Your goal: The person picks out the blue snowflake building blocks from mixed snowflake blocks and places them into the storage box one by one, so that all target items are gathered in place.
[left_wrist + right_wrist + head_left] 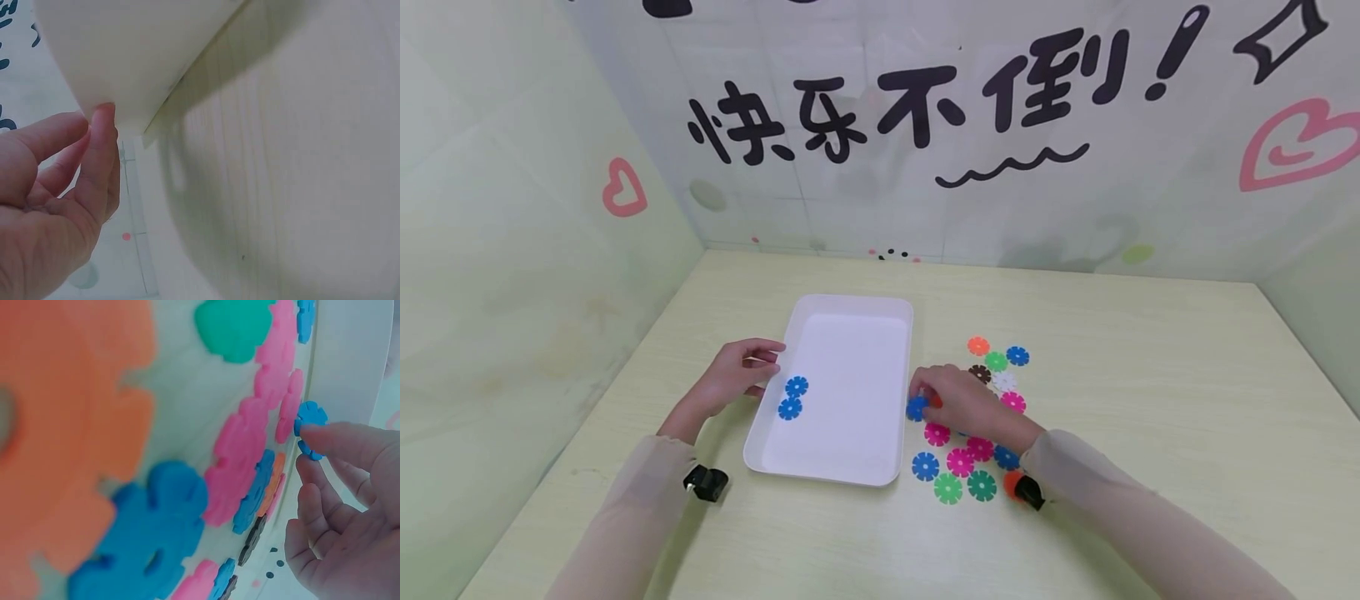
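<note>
Pinching a blue disc (917,408) with the right hand (958,400), just beside the right wall of the tray (850,375); cannot tell whether touching it. Holding the tray's left rim lightly with the left hand (737,371). For the disc, likely to feel light, stiff and slick, like thin plastic, and hardly fragile. Best to grasp at the slotted edge, pressing on both flat faces without squeezing hard. Probably awkward to lift from flat, so for the loose discs (960,462) on the bench (1135,400), right of the tray, tip up one edge first.
</note>
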The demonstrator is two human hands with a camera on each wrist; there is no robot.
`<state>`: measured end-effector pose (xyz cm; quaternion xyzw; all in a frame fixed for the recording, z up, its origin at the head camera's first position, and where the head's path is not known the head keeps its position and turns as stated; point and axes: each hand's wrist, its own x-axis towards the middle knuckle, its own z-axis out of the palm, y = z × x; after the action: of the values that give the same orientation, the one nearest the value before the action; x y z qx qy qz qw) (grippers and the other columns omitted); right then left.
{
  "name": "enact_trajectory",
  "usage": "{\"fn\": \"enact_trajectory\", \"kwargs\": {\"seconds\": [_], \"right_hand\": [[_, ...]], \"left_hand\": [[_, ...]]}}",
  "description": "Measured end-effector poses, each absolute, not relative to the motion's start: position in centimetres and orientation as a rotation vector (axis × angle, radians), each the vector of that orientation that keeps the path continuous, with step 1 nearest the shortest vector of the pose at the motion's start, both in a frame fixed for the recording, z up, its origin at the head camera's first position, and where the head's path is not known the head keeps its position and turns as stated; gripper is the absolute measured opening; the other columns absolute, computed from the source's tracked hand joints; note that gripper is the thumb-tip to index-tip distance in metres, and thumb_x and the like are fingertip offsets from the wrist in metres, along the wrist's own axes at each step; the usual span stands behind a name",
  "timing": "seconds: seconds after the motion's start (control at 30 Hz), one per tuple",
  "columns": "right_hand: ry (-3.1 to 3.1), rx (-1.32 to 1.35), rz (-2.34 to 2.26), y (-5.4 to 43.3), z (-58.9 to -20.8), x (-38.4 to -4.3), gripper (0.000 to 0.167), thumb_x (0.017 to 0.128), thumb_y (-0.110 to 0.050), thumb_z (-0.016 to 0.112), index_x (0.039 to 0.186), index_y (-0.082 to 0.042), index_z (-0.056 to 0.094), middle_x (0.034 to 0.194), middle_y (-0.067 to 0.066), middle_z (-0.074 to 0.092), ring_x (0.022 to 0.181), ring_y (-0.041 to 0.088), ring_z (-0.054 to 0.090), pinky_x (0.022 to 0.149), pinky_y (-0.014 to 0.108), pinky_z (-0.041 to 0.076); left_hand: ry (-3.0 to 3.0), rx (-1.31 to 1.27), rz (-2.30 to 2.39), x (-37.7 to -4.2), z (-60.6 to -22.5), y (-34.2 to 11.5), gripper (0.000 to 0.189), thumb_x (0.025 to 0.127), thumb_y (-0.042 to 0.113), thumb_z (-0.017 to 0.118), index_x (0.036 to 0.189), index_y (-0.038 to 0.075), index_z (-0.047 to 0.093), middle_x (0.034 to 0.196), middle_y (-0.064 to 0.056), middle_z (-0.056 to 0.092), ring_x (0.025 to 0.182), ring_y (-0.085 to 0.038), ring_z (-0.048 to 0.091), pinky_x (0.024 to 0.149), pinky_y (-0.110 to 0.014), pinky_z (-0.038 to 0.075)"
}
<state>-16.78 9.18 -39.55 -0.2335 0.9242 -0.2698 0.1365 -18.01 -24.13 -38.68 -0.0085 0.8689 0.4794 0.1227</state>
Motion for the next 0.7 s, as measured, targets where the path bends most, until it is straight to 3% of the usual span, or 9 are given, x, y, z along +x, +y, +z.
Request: {"fn": "enact_trajectory", "kwargs": {"seconds": [0.7], "right_hand": [[2.612,-0.638,-1.01,9.8,-37.3,-16.4,0.017,0.084,-0.006,0.066,0.096,-0.017,0.064,0.083,-0.005,0.057,0.076,0.014,0.053,0.064,0.024,0.049]], "left_hand": [[2.542,-0.039,1.394,-18.1,-38.7,-24.0,0.038,0.089,0.005,0.058,0.127,0.003,0.051,0.111,-0.017,0.053,0.094,-0.028,0.055,0.065,-0.032,0.054]]}}
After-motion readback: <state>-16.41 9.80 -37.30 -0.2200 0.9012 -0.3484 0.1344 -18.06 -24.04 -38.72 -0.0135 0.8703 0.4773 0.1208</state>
